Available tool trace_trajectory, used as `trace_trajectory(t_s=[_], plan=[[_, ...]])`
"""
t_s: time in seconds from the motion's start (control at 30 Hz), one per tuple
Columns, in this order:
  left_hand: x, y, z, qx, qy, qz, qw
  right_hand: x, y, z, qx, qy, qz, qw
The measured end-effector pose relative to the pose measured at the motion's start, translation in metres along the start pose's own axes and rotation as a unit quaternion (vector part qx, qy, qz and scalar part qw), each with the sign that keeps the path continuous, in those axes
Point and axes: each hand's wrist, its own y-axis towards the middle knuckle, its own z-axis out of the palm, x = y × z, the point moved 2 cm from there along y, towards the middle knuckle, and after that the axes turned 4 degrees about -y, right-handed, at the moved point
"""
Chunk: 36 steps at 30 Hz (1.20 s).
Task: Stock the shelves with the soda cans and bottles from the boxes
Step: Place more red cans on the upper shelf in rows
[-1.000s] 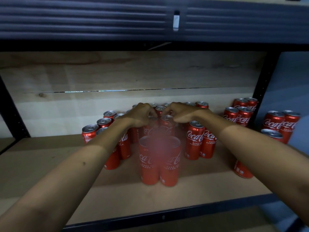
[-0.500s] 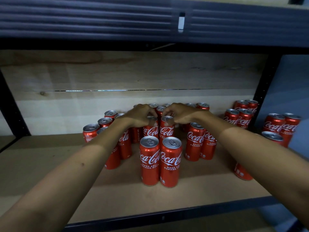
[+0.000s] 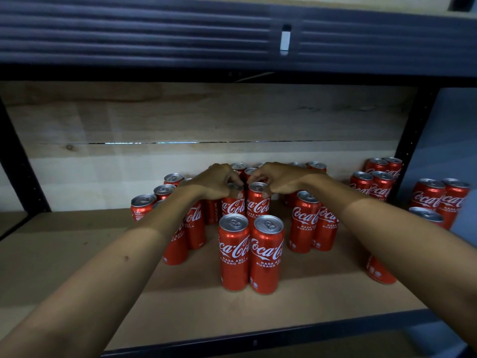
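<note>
Back panel [image 3: 206, 120]: pale wood planks, horizontal crack across the middle with light leaking through, knot [image 3: 69, 147] at 9 o'clock end of the crack. Dark metal uprights: left upright [image 3: 18, 161] at 9 o'clock, right upright [image 3: 413, 130] at 3 o'clock, perforated holes visible on the right one. Small white clip [image 3: 285, 40] at 12 o'clock on the ribbed dark beam [image 3: 134, 32]. Grey-blue wall [image 3: 454, 130] beyond the right upright.

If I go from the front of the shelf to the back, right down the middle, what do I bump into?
Shelf front edge → two front cans side by side → two cans with a hand on each: left hand, right hand → more cans behind → wooden back wall.
</note>
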Motion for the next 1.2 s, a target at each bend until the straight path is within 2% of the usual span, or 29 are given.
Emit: trace_trajectory(t_s=[0.4,0.63,0.8,1.07,1.2], plan=[[0.006,-0.003,0.0,-0.005,-0.011,-0.004,1.0,0.011,0.0,0.0,-0.004,0.012,0.017,1.0],[0.012,-0.028,-0.023,-0.044,-0.023,-0.02,0.999,0.027,0.005,-0.01,-0.123,-0.041,0.008,0.992],[0.019,-0.062,-0.052,-0.104,-0.031,-0.025,0.994,0.071,-0.001,-0.016,-0.189,-0.063,-0.02,0.98],[0.064,-0.13,-0.079,-0.142,-0.045,-0.05,0.987,0.174,-0.003,0.021,-0.187,-0.082,-0.022,0.979],[0.094,-0.159,-0.073,-0.168,-0.051,-0.044,0.983,0.21,0.01,0.059,-0.179,-0.068,0.035,0.981]])
